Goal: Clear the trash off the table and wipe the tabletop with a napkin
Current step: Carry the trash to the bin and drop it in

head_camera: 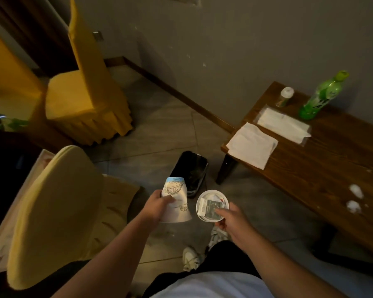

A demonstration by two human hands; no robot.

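- L hand (157, 204) gripping printed cup (177, 201), tipped mouth-down, just short of bin (191, 172) on floor.
- R hand (228, 218) holding white cup (211, 206) w/ a packet inside, beside the other, also near bin.
- Not dropped yet; trash step looks approx. half done.
- Left on table (332, 160): 2 white wads (355, 197), bottle (319, 95), small jar (285, 96).
- Napkin (251, 145) flat at table corner, untouched; wiping not begun.
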